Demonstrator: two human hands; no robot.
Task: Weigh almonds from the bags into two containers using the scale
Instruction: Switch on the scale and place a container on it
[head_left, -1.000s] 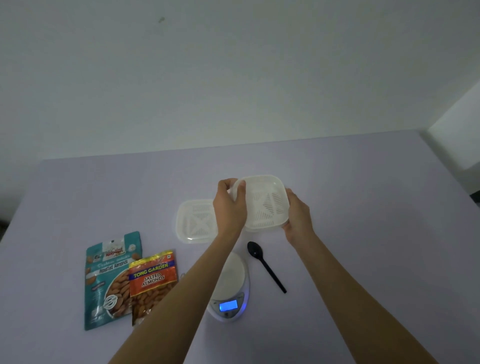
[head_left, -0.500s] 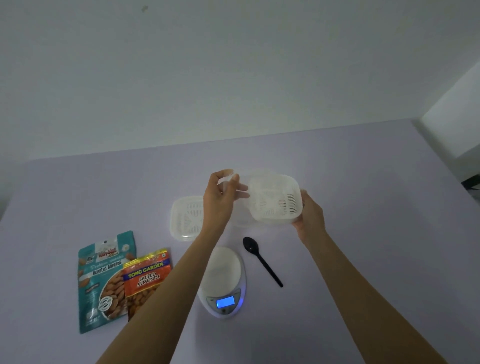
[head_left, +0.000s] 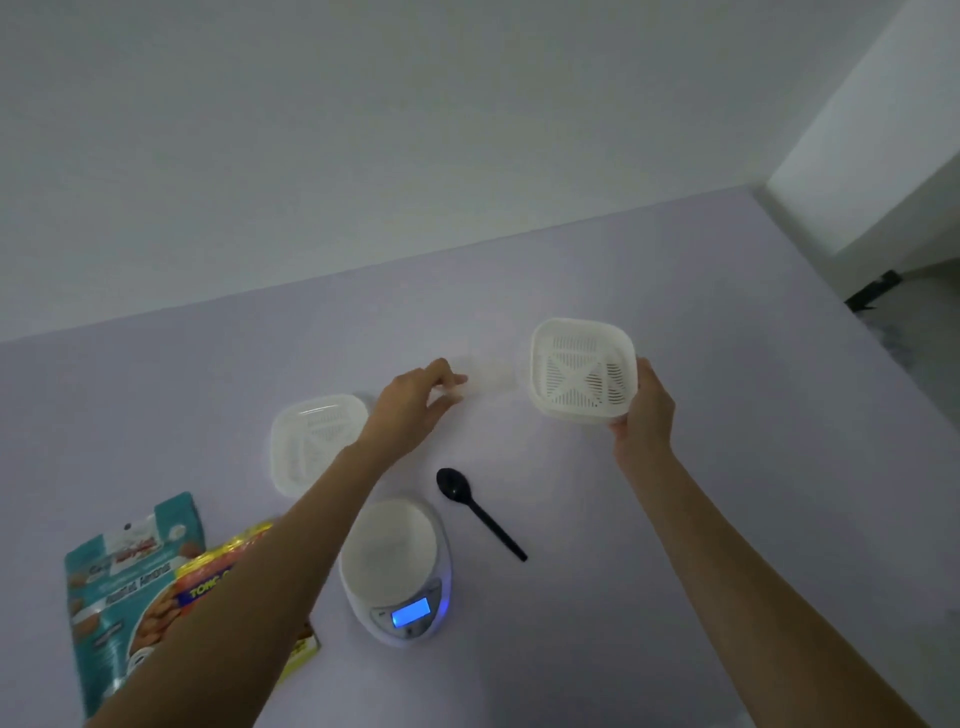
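Almond bags lie at the near left of the table (head_left: 571, 649): the orange bag (head_left: 208, 577) shows "TONG", while the teal bag (head_left: 109, 597) is too blurred to read. You are uncovering one slotted white container (head_left: 582, 374). Your right hand (head_left: 644, 415) grips it in the air, thumb on its rim. Your left hand (head_left: 410, 410) pinches the clear lid (head_left: 491, 376). Next, I think, the lid goes down and the container goes onto the lit scale (head_left: 395, 566).
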